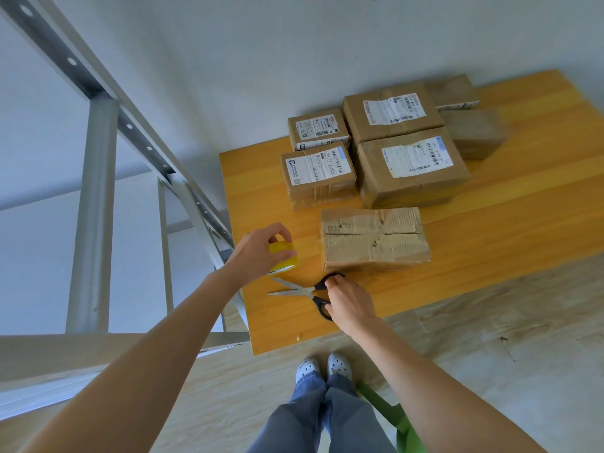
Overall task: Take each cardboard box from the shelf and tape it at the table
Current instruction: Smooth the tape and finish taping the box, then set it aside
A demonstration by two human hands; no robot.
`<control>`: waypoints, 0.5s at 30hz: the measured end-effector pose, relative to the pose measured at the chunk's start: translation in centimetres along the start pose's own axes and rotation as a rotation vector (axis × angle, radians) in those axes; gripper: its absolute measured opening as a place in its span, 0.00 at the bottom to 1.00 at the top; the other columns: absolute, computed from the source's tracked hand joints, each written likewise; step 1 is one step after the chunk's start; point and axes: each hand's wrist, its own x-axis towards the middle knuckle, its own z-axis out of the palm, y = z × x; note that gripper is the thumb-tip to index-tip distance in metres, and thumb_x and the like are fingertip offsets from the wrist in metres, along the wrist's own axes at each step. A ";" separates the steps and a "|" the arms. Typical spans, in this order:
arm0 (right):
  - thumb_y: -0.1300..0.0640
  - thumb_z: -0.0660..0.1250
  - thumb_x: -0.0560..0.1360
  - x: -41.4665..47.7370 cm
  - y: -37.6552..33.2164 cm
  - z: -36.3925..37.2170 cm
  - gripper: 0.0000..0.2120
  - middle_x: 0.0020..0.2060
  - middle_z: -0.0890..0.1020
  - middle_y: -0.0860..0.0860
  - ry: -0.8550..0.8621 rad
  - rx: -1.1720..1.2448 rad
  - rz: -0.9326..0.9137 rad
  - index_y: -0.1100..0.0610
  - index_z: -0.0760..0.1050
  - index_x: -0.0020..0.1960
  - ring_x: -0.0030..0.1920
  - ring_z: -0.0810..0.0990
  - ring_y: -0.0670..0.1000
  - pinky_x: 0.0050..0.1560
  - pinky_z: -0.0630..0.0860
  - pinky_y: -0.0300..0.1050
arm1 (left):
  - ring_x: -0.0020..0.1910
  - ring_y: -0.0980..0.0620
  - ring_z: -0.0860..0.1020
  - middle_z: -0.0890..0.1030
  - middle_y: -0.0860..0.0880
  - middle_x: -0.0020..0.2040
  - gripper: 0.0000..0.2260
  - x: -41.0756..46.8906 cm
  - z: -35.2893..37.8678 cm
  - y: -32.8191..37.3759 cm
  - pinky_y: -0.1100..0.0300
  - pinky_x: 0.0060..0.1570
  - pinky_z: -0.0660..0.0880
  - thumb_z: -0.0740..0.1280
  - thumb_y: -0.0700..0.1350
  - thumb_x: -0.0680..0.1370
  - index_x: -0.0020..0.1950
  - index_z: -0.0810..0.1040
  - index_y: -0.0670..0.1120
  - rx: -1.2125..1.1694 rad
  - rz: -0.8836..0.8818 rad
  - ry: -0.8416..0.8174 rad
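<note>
Your left hand curls down over the yellow tape roll near the table's left edge, fingers and thumb clamped round it. The hand hides most of the roll, and the print on its side is cut off and unreadable. Your right hand is closed on the black handles of the scissors, which lie on the wooden table with blades spread and pointing left. Whether your fingers pass through the loops is hidden under the hand. Just beyond the scissors sits the nearest cardboard box, flat on the table and apart from both hands. Its top is worn: the outer paper is torn away in patches, bare corrugation shows, and a dark seam runs along the middle. Behind it stand four labelled boxes packed close together, their label text too small to read. Two plainer boxes are partly hidden at the far right. To your left the grey metal shelf runs out of view.
</note>
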 end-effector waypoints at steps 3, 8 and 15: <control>0.57 0.63 0.80 -0.4 0.2 -0.2 0.16 0.66 0.74 0.52 0.009 0.065 -0.011 0.59 0.71 0.67 0.62 0.76 0.52 0.56 0.76 0.44 | 0.39 0.53 0.73 0.73 0.54 0.40 0.09 -0.1 -0.2 0.3 0.61 0.38 0.71 0.71 0.50 0.75 0.52 0.77 0.51 -0.006 0.011 0.002; 0.60 0.63 0.78 -1.6 -0.7 -1.9 0.05 0.38 0.79 0.51 0.415 0.169 -0.182 0.60 0.76 0.46 0.35 0.80 0.50 0.29 0.64 0.37 | 0.40 0.49 0.75 0.74 0.53 0.39 0.08 -0.6 -0.8 1.0 0.59 0.38 0.72 0.71 0.50 0.75 0.51 0.77 0.51 -0.005 0.030 0.022; 0.56 0.60 0.81 -0.3 -4.0 -6.3 0.13 0.53 0.79 0.54 0.633 0.638 0.027 0.62 0.75 0.60 0.51 0.78 0.49 0.47 0.76 0.39 | 0.42 0.44 0.78 0.76 0.48 0.41 0.06 -1.5 -1.4 2.0 0.54 0.41 0.75 0.71 0.48 0.75 0.49 0.76 0.54 -0.033 0.091 0.014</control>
